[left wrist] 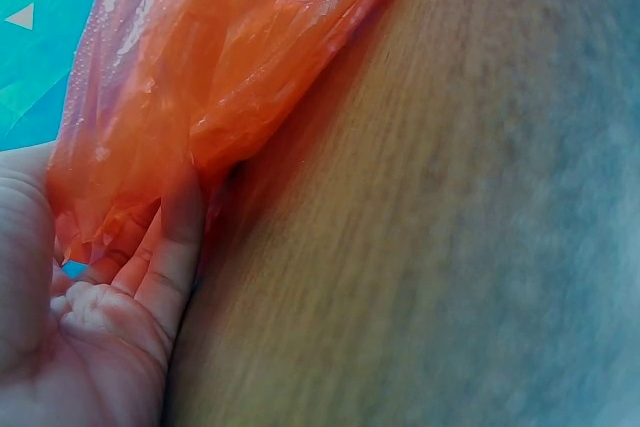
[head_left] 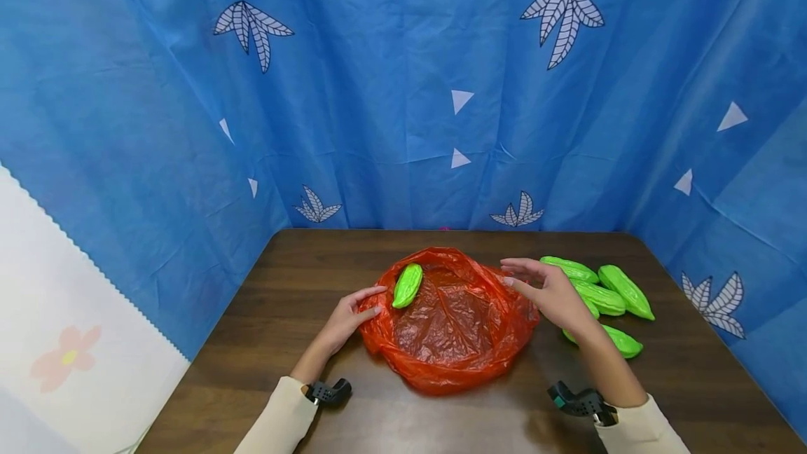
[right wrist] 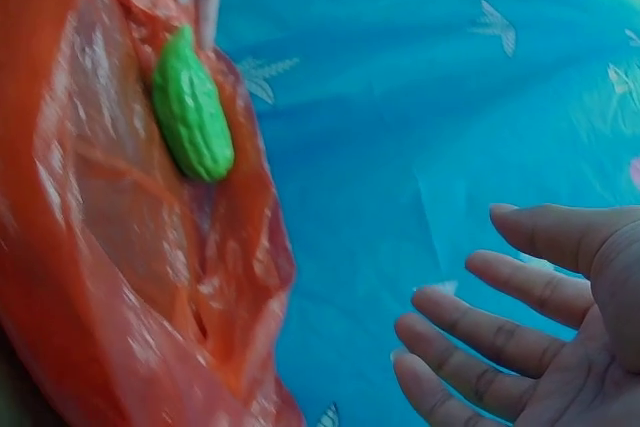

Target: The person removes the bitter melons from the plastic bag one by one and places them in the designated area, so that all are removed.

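A red plastic bag (head_left: pixel 441 378) lies spread on the table with its mouth facing up. One bright green bitter melon (head_left: pixel 408 286) rests inside it against the left wall; the right wrist view also shows this ridged bitter melon (right wrist: pixel 193 112). At the bag's left rim, my left hand (head_left: pixel 343 321) holds the thin plastic between thumb and fingers. The left wrist view has the bag (left wrist: pixel 230 47) partly covering the fingertips of that hand (left wrist: pixel 110 337). My right hand (head_left: pixel 557 296) hovers by the right rim, its fingers (right wrist: pixel 490 332) spread apart and holding nothing.
Several more green bitter melons (head_left: pixel 627 293) lie in a group on the table's right side, partly hidden by my right hand and forearm. The brown wooden table (head_left: pixel 302 258) meets a blue patterned curtain (head_left: pixel 391 125) at its back. A white cloth (head_left: pixel 57 300) hangs at the left.
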A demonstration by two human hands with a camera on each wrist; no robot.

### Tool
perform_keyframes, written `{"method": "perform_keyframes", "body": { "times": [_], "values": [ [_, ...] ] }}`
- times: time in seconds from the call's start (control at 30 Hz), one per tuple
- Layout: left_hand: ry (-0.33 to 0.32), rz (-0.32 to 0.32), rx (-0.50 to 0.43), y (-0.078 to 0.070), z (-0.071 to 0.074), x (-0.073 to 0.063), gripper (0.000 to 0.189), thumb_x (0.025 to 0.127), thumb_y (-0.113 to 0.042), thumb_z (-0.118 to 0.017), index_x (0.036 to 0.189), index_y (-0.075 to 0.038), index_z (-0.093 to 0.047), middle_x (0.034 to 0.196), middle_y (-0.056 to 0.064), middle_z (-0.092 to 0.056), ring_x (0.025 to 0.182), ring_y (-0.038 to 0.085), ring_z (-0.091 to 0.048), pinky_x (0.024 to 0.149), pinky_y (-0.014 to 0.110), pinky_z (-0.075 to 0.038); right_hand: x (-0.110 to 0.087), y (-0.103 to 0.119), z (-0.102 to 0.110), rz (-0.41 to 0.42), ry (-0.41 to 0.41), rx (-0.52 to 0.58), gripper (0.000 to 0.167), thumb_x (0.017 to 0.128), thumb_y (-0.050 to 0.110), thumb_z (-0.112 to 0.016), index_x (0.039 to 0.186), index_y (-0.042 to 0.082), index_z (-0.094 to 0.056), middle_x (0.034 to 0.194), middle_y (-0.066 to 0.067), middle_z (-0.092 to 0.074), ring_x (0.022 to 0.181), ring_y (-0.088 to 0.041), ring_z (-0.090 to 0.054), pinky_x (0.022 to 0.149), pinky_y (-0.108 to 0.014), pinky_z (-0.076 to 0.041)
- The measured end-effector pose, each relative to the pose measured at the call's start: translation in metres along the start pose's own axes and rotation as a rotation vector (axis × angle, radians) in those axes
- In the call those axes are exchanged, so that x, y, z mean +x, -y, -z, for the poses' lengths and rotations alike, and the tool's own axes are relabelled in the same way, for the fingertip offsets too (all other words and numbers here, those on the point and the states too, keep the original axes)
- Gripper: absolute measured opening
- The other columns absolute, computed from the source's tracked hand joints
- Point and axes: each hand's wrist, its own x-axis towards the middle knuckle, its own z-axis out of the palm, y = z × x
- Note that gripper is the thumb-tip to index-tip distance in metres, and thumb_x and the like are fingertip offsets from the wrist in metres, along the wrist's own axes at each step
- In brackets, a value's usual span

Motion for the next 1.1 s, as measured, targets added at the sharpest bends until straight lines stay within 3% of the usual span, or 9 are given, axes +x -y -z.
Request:
{"method": "perform_keyframes", "body": {
  "times": [0.13,0.37,0.63,1.1],
  "values": [
    [-0.003,0.003,0.005,0.000,0.000,0.000,0.046,0.099,-0.017,-0.068,0.143,-0.012,-0.059,0.147,0.017,-0.052,0.114,0.028,-0.066,0.088,0.035,-0.059,0.003,0.003,-0.015,-0.004,0.028,0.013,0.044,0.098,0.025,-0.070,0.137,0.009,-0.062,0.129,-0.018,-0.066,0.105,-0.037,-0.065,0.077,-0.042,-0.061],
    [-0.007,-0.001,0.004,-0.001,0.002,-0.001,0.046,0.098,-0.016,-0.068,0.143,-0.011,-0.059,0.146,0.018,-0.052,0.112,0.027,-0.066,0.087,0.035,-0.059,0.013,0.010,-0.040,0.046,0.052,-0.069,0.044,0.097,0.022,-0.071,0.138,0.011,-0.062,0.130,-0.013,-0.067,0.106,-0.031,-0.067,0.081,-0.041,-0.061],
    [0.001,0.010,-0.023,0.001,0.002,-0.003,0.046,0.099,-0.015,-0.067,0.144,-0.009,-0.057,0.147,0.019,-0.052,0.111,0.028,-0.067,0.087,0.036,-0.059,0.023,0.008,-0.064,0.042,0.092,-0.103,0.053,0.098,0.024,-0.070,0.145,0.006,-0.054,0.137,-0.019,-0.060,0.108,-0.035,-0.066,0.077,-0.039,-0.061],
    [0.003,-0.015,-0.010,0.001,0.000,0.000,0.045,0.099,-0.015,-0.067,0.143,-0.008,-0.058,0.145,0.019,-0.053,0.111,0.027,-0.067,0.087,0.035,-0.059,0.045,0.006,-0.102,0.062,0.140,-0.150,0.064,0.095,0.029,-0.073,0.149,0.004,-0.049,0.148,-0.017,-0.052,0.120,-0.039,-0.059,0.093,-0.054,-0.053]
  ]
}}
